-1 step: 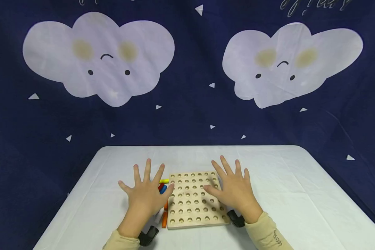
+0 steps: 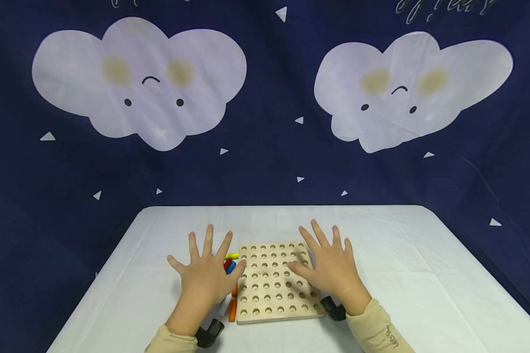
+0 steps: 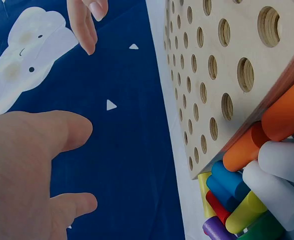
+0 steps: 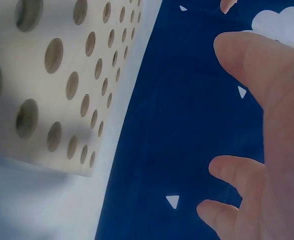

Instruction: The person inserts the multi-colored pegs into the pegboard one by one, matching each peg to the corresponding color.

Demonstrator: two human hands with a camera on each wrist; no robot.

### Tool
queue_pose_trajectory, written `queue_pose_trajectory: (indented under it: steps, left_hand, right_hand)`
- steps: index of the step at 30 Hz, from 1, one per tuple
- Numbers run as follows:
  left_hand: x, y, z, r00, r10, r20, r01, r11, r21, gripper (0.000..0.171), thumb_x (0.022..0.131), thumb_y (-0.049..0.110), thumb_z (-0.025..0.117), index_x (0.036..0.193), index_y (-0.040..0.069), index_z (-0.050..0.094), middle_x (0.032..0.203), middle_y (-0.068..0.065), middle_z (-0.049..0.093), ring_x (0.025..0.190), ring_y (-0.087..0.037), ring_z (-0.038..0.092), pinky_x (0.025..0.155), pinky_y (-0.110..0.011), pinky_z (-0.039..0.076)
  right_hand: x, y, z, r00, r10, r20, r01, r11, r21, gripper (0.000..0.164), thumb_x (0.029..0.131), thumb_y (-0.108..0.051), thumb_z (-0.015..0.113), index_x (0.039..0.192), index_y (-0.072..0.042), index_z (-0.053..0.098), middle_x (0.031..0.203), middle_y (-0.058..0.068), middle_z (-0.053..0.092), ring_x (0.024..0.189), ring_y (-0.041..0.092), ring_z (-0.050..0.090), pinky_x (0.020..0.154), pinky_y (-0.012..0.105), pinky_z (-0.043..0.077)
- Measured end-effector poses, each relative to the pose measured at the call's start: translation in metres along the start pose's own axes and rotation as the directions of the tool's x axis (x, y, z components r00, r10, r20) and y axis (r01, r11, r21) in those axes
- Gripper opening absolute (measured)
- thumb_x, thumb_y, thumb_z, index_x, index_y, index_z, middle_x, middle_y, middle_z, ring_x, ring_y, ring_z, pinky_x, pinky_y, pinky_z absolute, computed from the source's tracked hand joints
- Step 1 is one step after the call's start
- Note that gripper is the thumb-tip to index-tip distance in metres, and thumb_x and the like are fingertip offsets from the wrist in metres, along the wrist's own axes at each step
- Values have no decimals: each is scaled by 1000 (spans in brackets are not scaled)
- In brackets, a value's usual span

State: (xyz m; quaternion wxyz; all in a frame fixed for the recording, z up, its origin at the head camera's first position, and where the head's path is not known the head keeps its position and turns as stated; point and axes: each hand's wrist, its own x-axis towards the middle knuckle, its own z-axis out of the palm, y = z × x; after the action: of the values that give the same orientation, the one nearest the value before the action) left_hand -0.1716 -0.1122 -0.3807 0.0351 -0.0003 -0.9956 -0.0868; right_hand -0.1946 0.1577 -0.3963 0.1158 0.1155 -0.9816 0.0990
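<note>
A pale wooden board [image 2: 272, 291] with rows of round holes lies flat on the table. Over its left edge hovers my left hand [image 2: 205, 279], palm down, fingers spread, nothing held. My right hand [image 2: 333, 269] is spread likewise above the board's right side, its thumb over the holes. Beneath and beside the left hand lie loose cylindrical pegs, partly hidden in the head view. The left wrist view shows orange [image 3: 247, 146], white [image 3: 274, 195], blue, yellow [image 3: 244, 212], red, purple [image 3: 217, 230] and green pegs [image 3: 264, 227] along the board's edge.
A white-covered table [image 2: 406, 255] with rounded far corners carries everything. Behind it hangs a dark blue cloth [image 2: 274, 162] printed with clouds and small triangles. Black straps with small devices [image 2: 209, 333] sit at both wrists, by beige sleeves [image 2: 375, 326].
</note>
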Motion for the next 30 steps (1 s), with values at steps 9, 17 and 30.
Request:
queue_pose_trajectory:
  steps: [9, 17, 30]
  left_hand:
    - [0, -2, 2, 1000, 11, -21, -11, 1000, 12, 77, 92, 71, 41, 157, 33, 26, 168, -10, 5, 151, -50, 0, 95, -89, -1]
    - [2, -11, 5, 991, 36, -128, -38, 999, -18, 68, 97, 56, 47, 155, 23, 34, 163, -17, 23, 149, -49, 19, 109, -78, 14]
    - [6, -29, 12, 986, -17, -166, 14, 1000, -19, 64, 98, 48, 49, 152, 14, 40, 158, -22, 31, 144, -49, 28, 108, -71, 29]
  right_hand:
    - [0, 5, 4, 999, -41, -26, 41, 999, 23, 91, 83, -75, 57, 154, -22, 36, 163, 8, 29, 147, 50, 24, 109, 69, 29]
    - [3, 10, 6, 997, -73, 11, 69, 978, 196, 103, 84, -76, 54, 156, -7, 27, 164, 11, 24, 150, 38, 25, 117, 57, 29]
    - [-4, 22, 18, 995, -73, 61, 51, 952, 302, 113, 80, -76, 60, 158, -6, 16, 166, 13, 15, 152, 37, 18, 119, 58, 23]
